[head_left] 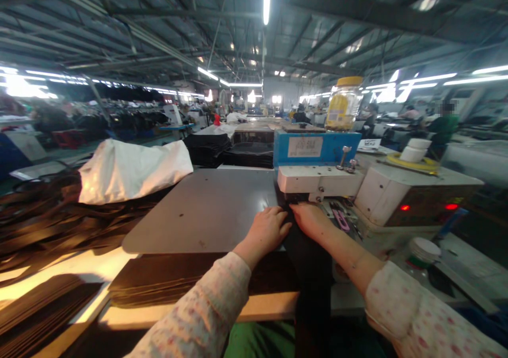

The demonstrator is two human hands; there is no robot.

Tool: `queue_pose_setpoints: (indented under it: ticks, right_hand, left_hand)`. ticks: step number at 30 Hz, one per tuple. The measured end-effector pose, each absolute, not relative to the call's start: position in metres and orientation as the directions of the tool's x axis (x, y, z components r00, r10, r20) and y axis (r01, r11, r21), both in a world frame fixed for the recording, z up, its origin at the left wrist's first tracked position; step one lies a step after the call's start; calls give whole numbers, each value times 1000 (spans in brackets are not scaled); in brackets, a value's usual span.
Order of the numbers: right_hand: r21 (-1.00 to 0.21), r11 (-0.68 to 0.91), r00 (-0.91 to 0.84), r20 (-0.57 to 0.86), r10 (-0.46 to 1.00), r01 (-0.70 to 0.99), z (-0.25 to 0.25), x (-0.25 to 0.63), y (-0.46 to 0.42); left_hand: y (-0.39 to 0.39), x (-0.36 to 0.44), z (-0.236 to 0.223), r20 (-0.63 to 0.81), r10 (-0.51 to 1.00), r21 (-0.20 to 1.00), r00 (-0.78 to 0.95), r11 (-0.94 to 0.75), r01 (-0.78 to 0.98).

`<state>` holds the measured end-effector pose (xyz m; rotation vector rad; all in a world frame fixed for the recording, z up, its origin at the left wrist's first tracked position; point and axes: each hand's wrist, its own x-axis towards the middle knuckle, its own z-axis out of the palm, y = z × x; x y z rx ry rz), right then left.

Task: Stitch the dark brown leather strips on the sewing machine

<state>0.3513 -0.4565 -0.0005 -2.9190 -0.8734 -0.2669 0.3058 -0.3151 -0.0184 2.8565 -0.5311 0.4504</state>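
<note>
A long black fabric strip (309, 265) runs from below the table edge up under the white head of a sewing machine (319, 182). My left hand (266, 230) is at the strip's left edge, fingers curled onto it, its wrist above a flat grey metal plate (206, 204). Along the opposite edge, close beneath the machine head, my right hand (311, 220) grips the strip with its fingers together; its fingertips are partly hidden. Just right of that hand lies a pink-handled tool (340, 219), perhaps thread snips.
Dark flat pieces (159, 278) are stacked under the plate's front edge. Brown strips (47, 215) and a white cloth bag (135, 170) lie left. A control box (416, 194) with red lights and a lidded jar (424, 252) stand right. A clear jar (343, 104) tops the machine.
</note>
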Motion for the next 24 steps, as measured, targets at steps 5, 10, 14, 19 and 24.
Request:
queue_pose_setpoints:
  ticks: [5, 10, 14, 19, 24]
  right_hand:
    - [-60, -834, 828, 179, 531, 548, 0, 354, -457]
    - [-78, -826, 820, 205, 535, 559, -4, 358, -456]
    - [-104, -826, 819, 246, 518, 553, -7, 362, -456]
    - [-119, -840, 835, 249, 490, 529, -12, 366, -454]
    - [-116, -846, 837, 265, 478, 520, -12, 367, -453]
  left_hand:
    - [-315, 307, -17, 322, -307, 137, 896, -921, -365]
    - [-314, 309, -18, 338, -312, 119, 888, -922, -370]
    - [-313, 313, -19, 349, -319, 110, 881, -920, -377]
    - [-312, 316, -19, 347, -331, 94, 877, -918, -384]
    - [-312, 316, -19, 349, -330, 93, 877, -919, -383]
